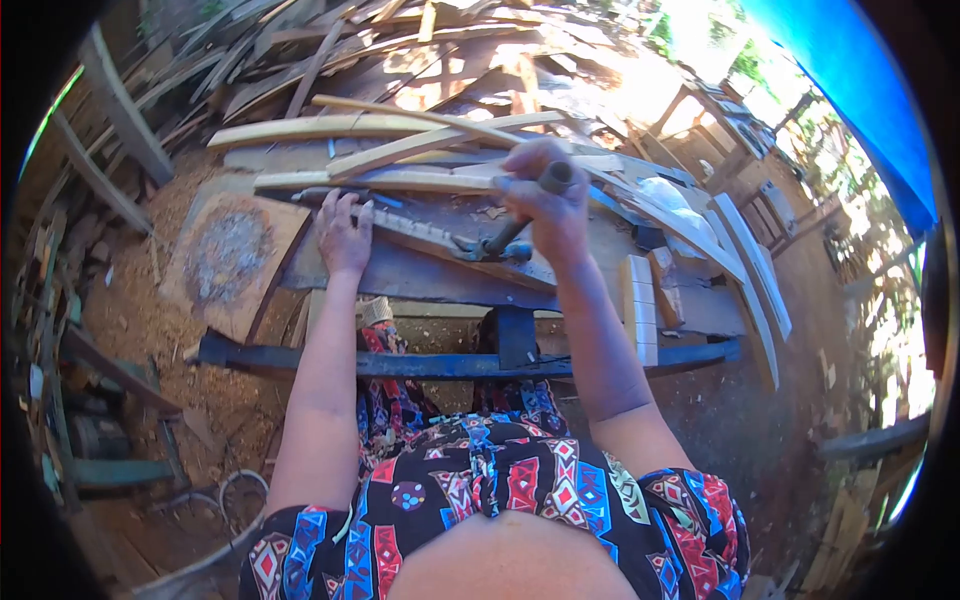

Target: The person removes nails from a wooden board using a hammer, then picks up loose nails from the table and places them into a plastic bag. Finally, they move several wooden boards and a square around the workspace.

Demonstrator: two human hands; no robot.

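Observation:
My right hand (548, 205) grips a claw hammer (507, 238) by its dark handle, with the head lower and to the left, over a notched wooden strip (420, 232). That strip slants across the bench from upper left to lower right, with a row of marks along its face. At its left end lies my left hand (345, 235), fingers bent over the wood and closed on it. Just beyond those fingers is a slim dark tool (315, 193), partly hidden by them.
Long pale boards (400, 180) lie across the bench's far side. A short marked block (640, 310) is at the right, near a white plastic bag (672, 210). A board with a grey, rough patch (228, 250) sits left. Scrap wood (300, 60) piles up behind.

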